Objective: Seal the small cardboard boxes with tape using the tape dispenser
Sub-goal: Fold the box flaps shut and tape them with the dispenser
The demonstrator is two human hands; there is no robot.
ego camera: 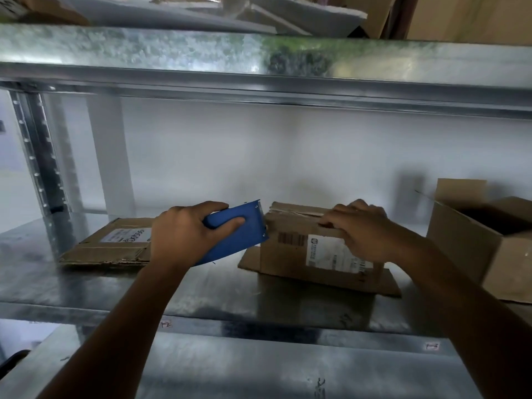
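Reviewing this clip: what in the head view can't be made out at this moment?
All head view:
Whether tape is feeding: hidden by the blue tape dispenser itself and the left hand gripping it.
Top seam of the small box: partly covered by the right hand, motion-blurred; taped or not, unclear.
Print on its label: too small, blurred.
The open box at right: cut off by the frame edge, inside dark.

Two long arms, bare left grip (184, 234), bare right grip (365, 231), bare wrists just behind each grip, bare forearms further back.
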